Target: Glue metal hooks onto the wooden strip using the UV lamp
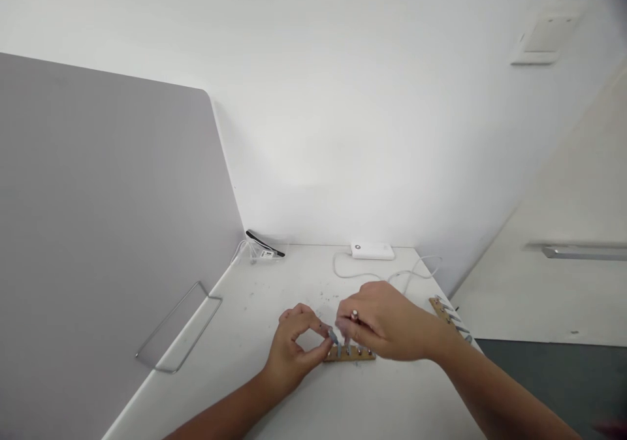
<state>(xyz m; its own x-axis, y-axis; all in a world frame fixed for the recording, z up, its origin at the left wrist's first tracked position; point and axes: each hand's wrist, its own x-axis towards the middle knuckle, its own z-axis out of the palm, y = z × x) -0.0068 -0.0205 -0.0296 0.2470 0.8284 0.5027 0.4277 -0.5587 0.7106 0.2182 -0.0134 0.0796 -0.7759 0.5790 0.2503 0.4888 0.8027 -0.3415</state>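
My left hand (pixel 296 342) is closed in a pinch, thumb and forefinger meeting on a small blue-grey piece (pixel 334 336) whose kind I cannot make out. It is held just above the left end of a narrow wooden strip (pixel 350 356), which carries a row of small metal and grey pegs. My right hand (pixel 375 322) curls over the strip's right half. A slim tool with a round coppery end (pixel 354 316) pokes out of that fist; its lower part is hidden or blurred, so its kind is unclear.
A second wooden strip with grey pegs (pixel 448 316) lies near the table's right edge. At the back are a white power bank (pixel 372 251) with a cable, and a black strap (pixel 265 243). A wire frame (pixel 179 328) straddles the left edge beside a grey panel (pixel 112 218).
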